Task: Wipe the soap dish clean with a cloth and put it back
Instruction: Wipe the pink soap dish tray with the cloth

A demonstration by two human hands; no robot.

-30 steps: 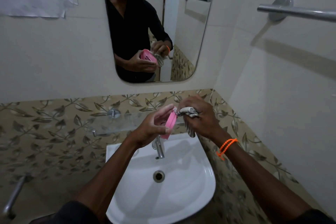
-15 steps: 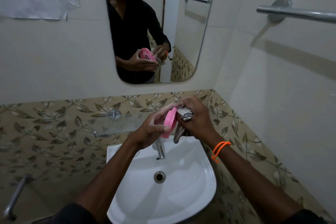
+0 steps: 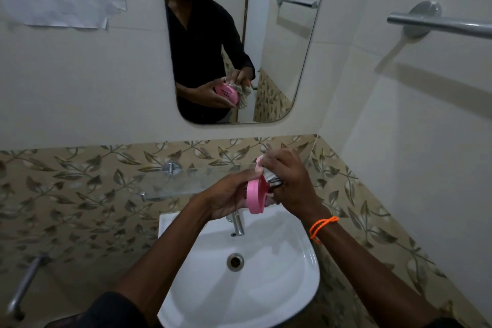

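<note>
Head view, above white washbasin (image 3: 279,287): left hand (image 3: 229,194) curled round pink soap dish (image 3: 254,196), held on edge over tap (image 3: 237,224), long axis near upright, hollow side facing right. Right hand (image 3: 290,184) gripping bunched grey cloth (image 3: 271,180), pressed into dish. No legible writing.

The right hand (image 3: 290,181) covers most of the cloth (image 3: 271,180), and the soap dish (image 3: 255,196) shows edge-on only. At 3 o'clock the towel bar (image 3: 439,24) runs off frame; at 6 o'clock the sink (image 3: 266,287) is cut.
</note>
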